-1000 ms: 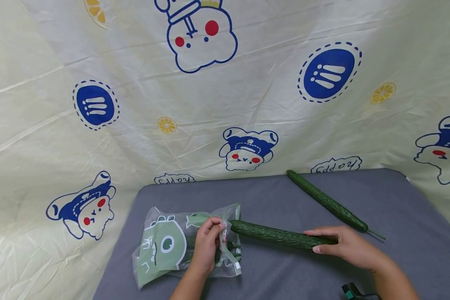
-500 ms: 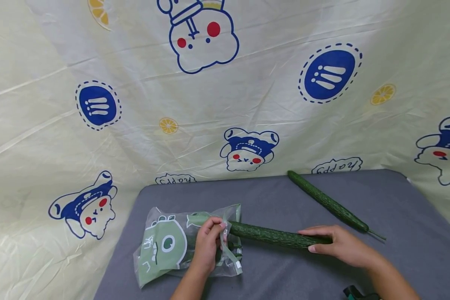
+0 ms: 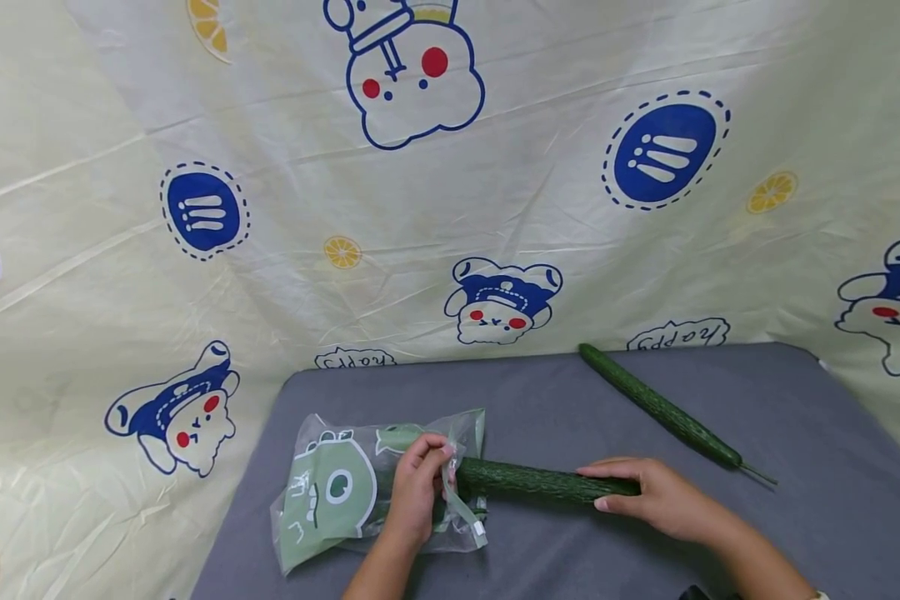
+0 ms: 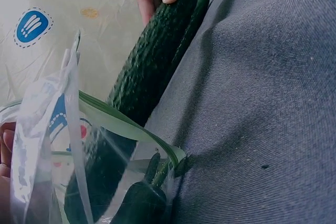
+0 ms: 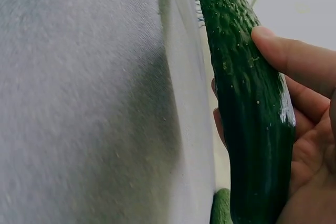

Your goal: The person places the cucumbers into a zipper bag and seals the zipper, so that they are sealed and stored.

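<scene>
A clear zip bag with a green cartoon print lies at the left of the table. My left hand pinches the upper layer of its mouth. My right hand grips one end of a long cucumber, thumb on the near side and fingers on the far side. The cucumber's other end is inside the bag mouth, as the left wrist view shows. Below it in the bag lies another cucumber, stem toward the mouth. In the right wrist view the held cucumber rests against the palm of the right hand.
Another cucumber lies slantwise at the back right of the grey table, its thin stem toward the front. A printed cloth hangs behind the table. Part of a dark object shows at the front edge of the view.
My right hand has moved left with the cucumber, and more of the cucumber is inside the bag. My left hand has kept its pinch on the bag mouth.
</scene>
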Motion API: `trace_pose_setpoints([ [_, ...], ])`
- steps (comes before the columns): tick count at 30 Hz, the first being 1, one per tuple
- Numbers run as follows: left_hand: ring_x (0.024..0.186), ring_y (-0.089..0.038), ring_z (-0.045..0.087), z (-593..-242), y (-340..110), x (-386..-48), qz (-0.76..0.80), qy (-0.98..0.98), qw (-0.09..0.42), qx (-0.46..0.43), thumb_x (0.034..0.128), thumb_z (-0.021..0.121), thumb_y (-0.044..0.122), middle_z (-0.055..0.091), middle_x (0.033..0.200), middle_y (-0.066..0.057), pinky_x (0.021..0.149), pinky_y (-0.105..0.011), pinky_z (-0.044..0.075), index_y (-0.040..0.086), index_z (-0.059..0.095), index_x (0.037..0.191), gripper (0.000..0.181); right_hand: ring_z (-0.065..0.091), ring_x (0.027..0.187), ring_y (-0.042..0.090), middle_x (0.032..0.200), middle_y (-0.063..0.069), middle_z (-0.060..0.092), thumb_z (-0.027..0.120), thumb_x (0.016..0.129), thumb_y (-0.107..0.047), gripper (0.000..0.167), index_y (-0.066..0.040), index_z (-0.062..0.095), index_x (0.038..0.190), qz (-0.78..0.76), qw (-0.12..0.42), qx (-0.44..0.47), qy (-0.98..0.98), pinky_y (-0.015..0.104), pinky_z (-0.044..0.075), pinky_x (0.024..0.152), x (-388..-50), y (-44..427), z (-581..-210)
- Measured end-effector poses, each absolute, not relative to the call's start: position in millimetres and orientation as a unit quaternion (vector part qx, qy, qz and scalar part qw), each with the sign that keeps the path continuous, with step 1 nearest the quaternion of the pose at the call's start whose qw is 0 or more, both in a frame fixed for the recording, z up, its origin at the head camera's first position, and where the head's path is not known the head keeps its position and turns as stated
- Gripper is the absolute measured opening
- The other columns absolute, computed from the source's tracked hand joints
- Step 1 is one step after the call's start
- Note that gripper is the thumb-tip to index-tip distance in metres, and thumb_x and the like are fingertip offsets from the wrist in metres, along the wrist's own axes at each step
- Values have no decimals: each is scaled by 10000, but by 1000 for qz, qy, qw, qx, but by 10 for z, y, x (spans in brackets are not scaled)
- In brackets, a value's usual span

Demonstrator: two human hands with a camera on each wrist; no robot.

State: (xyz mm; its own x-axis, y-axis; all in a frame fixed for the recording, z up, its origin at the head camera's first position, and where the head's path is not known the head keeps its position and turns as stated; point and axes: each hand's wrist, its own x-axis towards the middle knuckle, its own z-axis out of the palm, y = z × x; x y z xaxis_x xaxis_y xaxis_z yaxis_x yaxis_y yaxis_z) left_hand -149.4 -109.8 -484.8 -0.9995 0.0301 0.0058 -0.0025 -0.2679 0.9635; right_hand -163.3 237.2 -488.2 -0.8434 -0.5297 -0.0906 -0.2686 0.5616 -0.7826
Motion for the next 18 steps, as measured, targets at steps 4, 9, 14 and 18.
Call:
trace_pose_setpoints([
  [4,543,-44,509,-4844,-1097,-1486,796,605,7,9,964,589,131,570,691,72,489,-178,396,70,595,970,61,590,1284,351,1358,34,657,699,910,-462,497,-229,656,1347,-404,152,-230,872,275,534,952,-1636,2300,-4918],
  [9,544,-43,511,-4845,-1098,-1491,797,604,11,7,965,589,129,569,686,74,489,-175,391,76,599,965,54,588,1289,373,1347,25,669,707,904,-461,491,-237,662,1339,-403,156,-224,874,421,543,991,-1640,2231,-4941],
  [14,544,-46,509,-4853,-1095,-1488,796,605,13,8,968,581,124,566,685,69,489,-177,390,82,599,968,46,574,1304,392,1354,35,666,704,909,-452,491,-229,658,1344,-412,156,-228,868,534,510,1008,-1643,2166,-4936],
  [18,541,-47,506,-4859,-1089,-1483,796,605,12,7,967,582,124,563,686,65,488,-179,386,57,597,978,69,574,1305,391,1357,28,664,696,916,-451,483,-232,656,1345,-414,152,-236,866,521,511,1014,-1648,2118,-4941],
])
